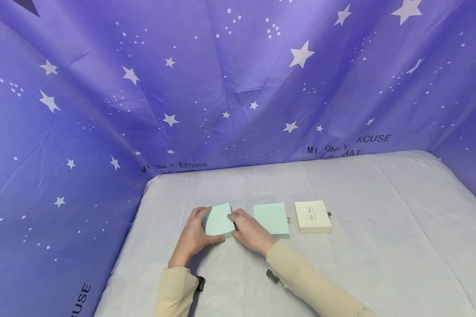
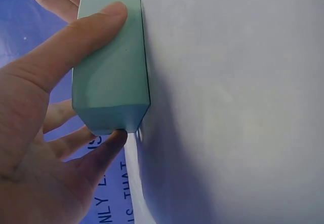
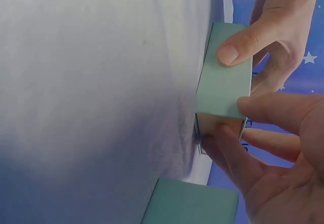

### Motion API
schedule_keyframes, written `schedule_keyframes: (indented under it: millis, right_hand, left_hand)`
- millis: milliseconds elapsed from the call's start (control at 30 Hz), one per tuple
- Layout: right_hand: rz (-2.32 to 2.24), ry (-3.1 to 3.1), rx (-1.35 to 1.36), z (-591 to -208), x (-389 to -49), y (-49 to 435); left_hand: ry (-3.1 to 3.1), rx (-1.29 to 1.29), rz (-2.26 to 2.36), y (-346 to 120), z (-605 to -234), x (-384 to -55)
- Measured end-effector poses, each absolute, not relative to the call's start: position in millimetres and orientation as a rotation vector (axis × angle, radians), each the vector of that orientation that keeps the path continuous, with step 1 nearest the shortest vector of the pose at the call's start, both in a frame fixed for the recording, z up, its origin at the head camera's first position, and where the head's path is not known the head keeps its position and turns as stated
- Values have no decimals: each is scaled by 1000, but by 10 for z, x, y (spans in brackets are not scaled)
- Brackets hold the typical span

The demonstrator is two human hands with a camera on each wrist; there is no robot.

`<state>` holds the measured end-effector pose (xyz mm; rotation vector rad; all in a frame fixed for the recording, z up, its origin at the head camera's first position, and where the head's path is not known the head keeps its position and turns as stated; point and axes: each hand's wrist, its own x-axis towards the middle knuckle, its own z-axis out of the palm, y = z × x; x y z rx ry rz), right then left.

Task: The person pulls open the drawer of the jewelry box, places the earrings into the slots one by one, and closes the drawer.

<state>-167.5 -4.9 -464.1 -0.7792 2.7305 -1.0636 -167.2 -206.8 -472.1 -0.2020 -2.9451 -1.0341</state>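
A mint green box (image 1: 218,219) sits at the left of the row on the pale cloth. My left hand (image 1: 194,234) grips it, with the thumb (image 2: 104,26) on the near side and the other fingers round the far side and left end. At the box's right end is my right hand (image 1: 252,231), its thumb (image 3: 255,106) on the top edge and fingertips bent against the beige end face (image 3: 223,124). A dark bit shows between the right fingers, but I cannot tell if it is a pull tab.
Just right of my right hand lies a second mint green box (image 1: 270,218) with a small tab on its right side. Beyond it lies a cream box (image 1: 312,215) with printed lettering and a dark tab (image 1: 329,214). Purple star-patterned curtains (image 1: 222,88) enclose the table's back and sides.
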Motion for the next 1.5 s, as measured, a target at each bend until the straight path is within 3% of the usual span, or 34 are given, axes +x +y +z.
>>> schedule_keyframes:
  millis: [1500]
  right_hand:
    - [-1331, 2708, -744, -4326, -1378, 236]
  left_hand:
    - [-2817, -300, -980, -1872, -4358, -1357]
